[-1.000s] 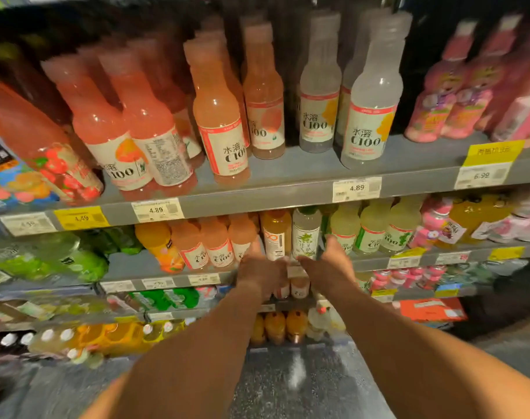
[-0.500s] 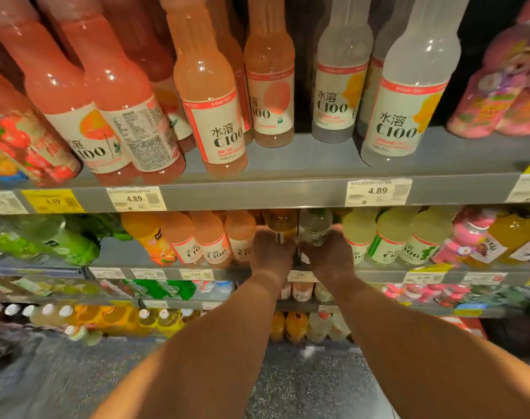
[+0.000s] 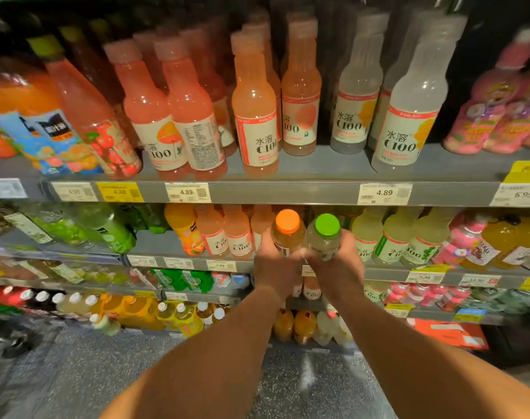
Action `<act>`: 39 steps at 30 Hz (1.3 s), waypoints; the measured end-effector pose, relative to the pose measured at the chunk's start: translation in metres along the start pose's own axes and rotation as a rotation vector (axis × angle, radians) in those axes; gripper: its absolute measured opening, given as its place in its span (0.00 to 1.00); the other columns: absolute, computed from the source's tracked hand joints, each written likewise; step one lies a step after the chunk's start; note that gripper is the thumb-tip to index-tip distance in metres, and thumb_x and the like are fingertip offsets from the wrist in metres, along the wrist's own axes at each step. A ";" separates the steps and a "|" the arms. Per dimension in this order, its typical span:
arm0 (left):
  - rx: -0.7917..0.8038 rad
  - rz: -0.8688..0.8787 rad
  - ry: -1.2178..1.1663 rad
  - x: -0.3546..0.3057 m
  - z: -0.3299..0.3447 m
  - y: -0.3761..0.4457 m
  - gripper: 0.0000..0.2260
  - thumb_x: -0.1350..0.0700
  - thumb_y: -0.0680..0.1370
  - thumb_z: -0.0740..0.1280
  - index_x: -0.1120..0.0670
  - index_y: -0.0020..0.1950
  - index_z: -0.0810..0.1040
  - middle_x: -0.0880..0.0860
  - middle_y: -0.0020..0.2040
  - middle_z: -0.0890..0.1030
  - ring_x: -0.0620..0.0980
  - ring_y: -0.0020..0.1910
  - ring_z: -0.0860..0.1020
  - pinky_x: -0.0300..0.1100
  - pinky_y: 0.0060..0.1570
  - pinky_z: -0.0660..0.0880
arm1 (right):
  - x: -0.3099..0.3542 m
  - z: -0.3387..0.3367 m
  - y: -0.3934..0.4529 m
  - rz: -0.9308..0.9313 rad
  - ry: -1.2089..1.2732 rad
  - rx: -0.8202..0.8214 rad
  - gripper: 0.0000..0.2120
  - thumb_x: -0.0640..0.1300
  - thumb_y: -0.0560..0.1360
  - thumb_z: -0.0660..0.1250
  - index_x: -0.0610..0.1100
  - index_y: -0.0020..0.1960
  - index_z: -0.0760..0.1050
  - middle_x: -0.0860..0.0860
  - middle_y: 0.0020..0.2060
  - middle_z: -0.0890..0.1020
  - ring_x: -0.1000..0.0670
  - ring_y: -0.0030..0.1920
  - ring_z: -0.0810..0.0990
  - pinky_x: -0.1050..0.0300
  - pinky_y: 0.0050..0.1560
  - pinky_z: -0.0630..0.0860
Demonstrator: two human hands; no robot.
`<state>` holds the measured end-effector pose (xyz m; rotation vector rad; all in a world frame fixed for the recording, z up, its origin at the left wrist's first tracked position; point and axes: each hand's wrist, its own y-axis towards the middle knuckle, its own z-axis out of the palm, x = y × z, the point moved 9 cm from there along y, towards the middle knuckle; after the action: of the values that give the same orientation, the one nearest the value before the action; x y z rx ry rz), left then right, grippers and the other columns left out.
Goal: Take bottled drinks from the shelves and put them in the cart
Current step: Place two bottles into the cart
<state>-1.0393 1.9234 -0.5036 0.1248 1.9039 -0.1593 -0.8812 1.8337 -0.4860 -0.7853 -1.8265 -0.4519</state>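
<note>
The left hand wraps an orange-capped amber plastic bottle, the right hand a green-capped pale plastic bottle, both at the grey second shelf edge. One-handed grips (bottles touching) could knock shelf neighbours over; no cart in sight.

"水溶 C100" on the upper-shelf bottle labels; "4.89" on two shelf-edge price tags.

Lower bottle halves behind the hands (labels perhaps unreadable); far-left price tags blurred.
</note>
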 end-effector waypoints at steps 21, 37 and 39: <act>-0.505 -0.058 0.165 0.053 -0.628 -0.186 0.31 0.42 0.63 0.81 0.50 0.62 0.77 0.48 0.55 0.83 0.51 0.56 0.81 0.47 0.57 0.77 | 0.295 0.371 -0.387 -0.585 -0.104 0.610 0.30 0.57 0.63 0.79 0.50 0.59 0.70 0.48 0.52 0.84 0.43 0.53 0.82 0.57 0.42 0.72; -1.030 -0.302 0.100 0.185 -0.971 -0.226 0.26 0.44 0.62 0.79 0.43 0.58 0.78 0.39 0.45 0.84 0.41 0.45 0.82 0.47 0.51 0.80 | 0.416 0.711 -0.567 -0.777 -0.064 1.043 0.28 0.65 0.58 0.72 0.68 0.51 0.60 0.67 0.37 0.75 0.65 0.36 0.72 0.61 0.36 0.69; -1.040 -0.329 0.078 0.200 -0.998 -0.196 0.25 0.42 0.61 0.78 0.42 0.56 0.78 0.40 0.45 0.84 0.42 0.46 0.82 0.50 0.52 0.81 | 0.431 0.763 -0.563 -0.781 -0.075 1.093 0.28 0.63 0.59 0.73 0.63 0.54 0.64 0.63 0.41 0.78 0.57 0.41 0.78 0.55 0.42 0.75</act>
<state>-2.0652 1.9035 -0.3556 -0.8889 1.8508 0.6247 -1.8914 2.0446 -0.3462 0.6778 -2.0223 0.1480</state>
